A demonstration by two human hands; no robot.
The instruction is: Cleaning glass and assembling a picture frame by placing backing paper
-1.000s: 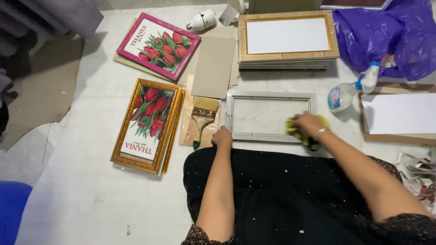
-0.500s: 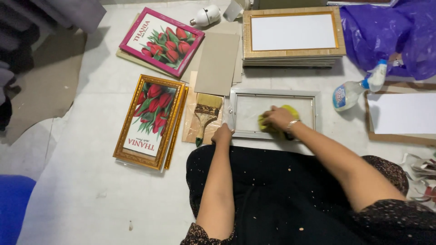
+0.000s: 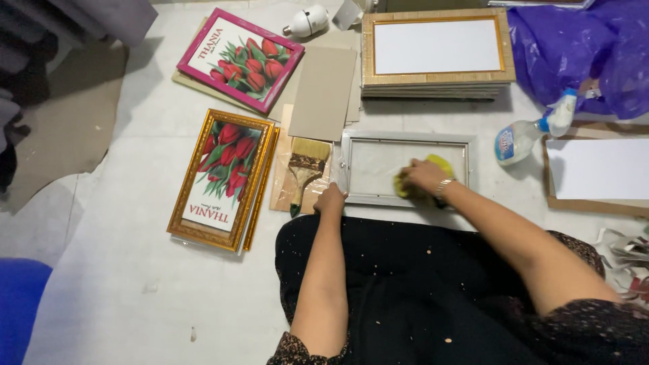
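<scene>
A silver picture frame point(image 3: 405, 139) lies flat on the floor in front of my lap. My right hand point(image 3: 424, 177) presses a yellow cloth point(image 3: 439, 164) onto the glass near the frame's right half. My left hand point(image 3: 330, 199) rests on the frame's lower left corner, fingers curled against its edge. A wide paintbrush point(image 3: 305, 165) with pale bristles lies on a brown card just left of the frame.
A gold frame with red tulips point(image 3: 223, 177) lies at left, a pink-framed tulip picture point(image 3: 238, 58) behind it. A stack of gold frames point(image 3: 436, 47) sits at the back, a spray bottle point(image 3: 534, 128) at right, a purple bag point(image 3: 581, 47) beyond, grey card sheets point(image 3: 324, 91) between.
My right hand with the yellow cloth has slid leftward across the glass from the frame's right end toward its middle. My left hand has stayed at the frame's corner.
</scene>
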